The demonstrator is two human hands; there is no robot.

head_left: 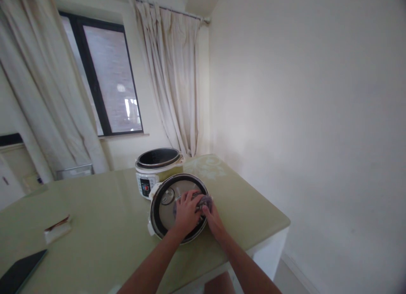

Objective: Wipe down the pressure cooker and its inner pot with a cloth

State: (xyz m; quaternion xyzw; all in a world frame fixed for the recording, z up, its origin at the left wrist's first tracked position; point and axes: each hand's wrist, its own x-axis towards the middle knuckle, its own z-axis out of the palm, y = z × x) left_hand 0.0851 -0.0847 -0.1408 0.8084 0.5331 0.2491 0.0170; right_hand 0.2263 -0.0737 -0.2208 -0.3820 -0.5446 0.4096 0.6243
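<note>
A round cooker lid (165,201) lies upside down on the green table (104,218), its metal inner face up and a dark rim around it. My left hand (187,213) rests on the lid's middle with fingers curled. My right hand (213,218) is beside it at the lid's right edge. Both hands touch a dark crumpled cloth (204,202) pressed on the lid. Behind the lid stands the open pressure cooker pot (157,167), white and gold with a small control panel.
A small paper packet (57,229) lies at the table's left, and a dark flat tablet-like thing (20,270) sits at the front left corner. A white wall is close on the right. Curtains and a window stand behind the table.
</note>
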